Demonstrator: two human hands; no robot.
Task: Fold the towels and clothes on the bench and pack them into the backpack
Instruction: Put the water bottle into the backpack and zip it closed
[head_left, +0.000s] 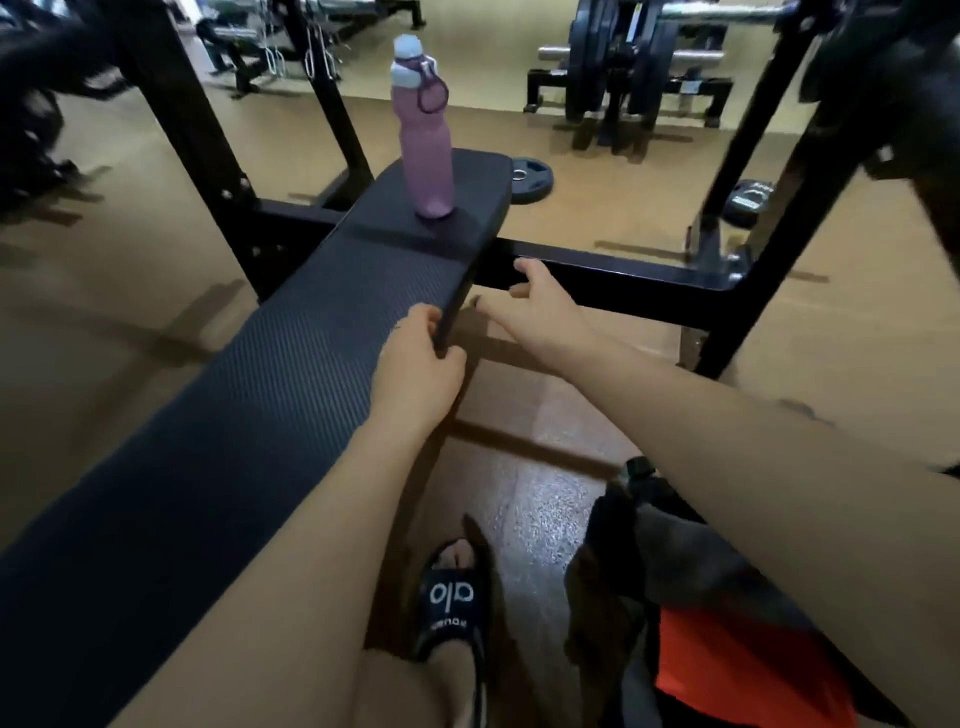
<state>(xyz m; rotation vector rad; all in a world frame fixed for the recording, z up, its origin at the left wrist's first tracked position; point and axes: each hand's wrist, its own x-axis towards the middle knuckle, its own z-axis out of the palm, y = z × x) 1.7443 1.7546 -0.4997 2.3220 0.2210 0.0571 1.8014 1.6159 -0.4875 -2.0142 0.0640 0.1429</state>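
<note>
A long black padded bench (249, 395) runs from the lower left toward the upper middle. My left hand (418, 364) grips the bench's right edge, fingers curled over the pad. My right hand (540, 306) reaches forward past that edge with fingers spread and holds nothing. On the floor at the lower right stands a dark backpack (639, 551), open at the top, with grey cloth (691, 556) and orange cloth (737, 670) showing inside. No towels or clothes lie on the bench pad.
A pink water bottle (426, 140) stands upright on the far end of the bench. Black rack uprights and a crossbar (623, 275) surround the bench. A weight plate (530, 179) lies on the floor behind. My foot in a black slide (452, 597) is beside the bench.
</note>
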